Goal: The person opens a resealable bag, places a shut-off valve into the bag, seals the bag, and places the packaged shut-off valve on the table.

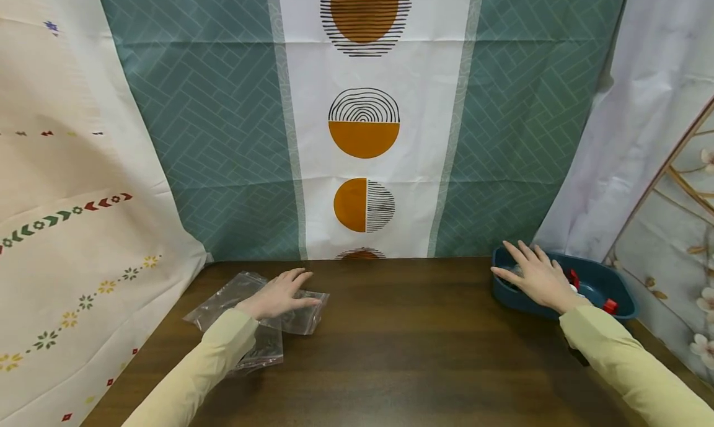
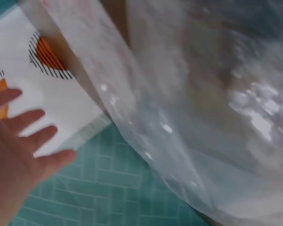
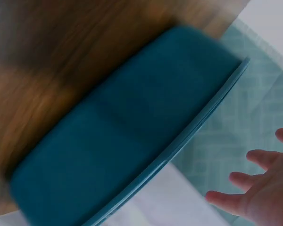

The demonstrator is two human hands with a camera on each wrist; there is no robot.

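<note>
My left hand [image 1: 277, 295] hovers with spread fingers over clear plastic bags [image 1: 259, 346] on the left of the table. In the left wrist view the same hand [image 2: 19, 146] shows nothing between its fingers, and a crinkled clear bag [image 2: 179, 122] fills the right side. My right hand [image 1: 538, 279], fingers apart, is above the left part of a blue plastic bin [image 1: 599, 278]. Small red things [image 1: 610, 306] and a bit of white show inside the bin; their kind is hidden. The right wrist view has the bin's outer wall [image 3: 122, 127] beside the spread hand [image 3: 259, 183].
A dark brown wooden table [image 1: 390, 352] spans the front. Behind it hangs a green and white curtain [image 1: 368, 167] with orange circles. Patterned cream cloth [image 1: 83, 228] borders the left side, and a white floral cloth [image 1: 669, 259] the right.
</note>
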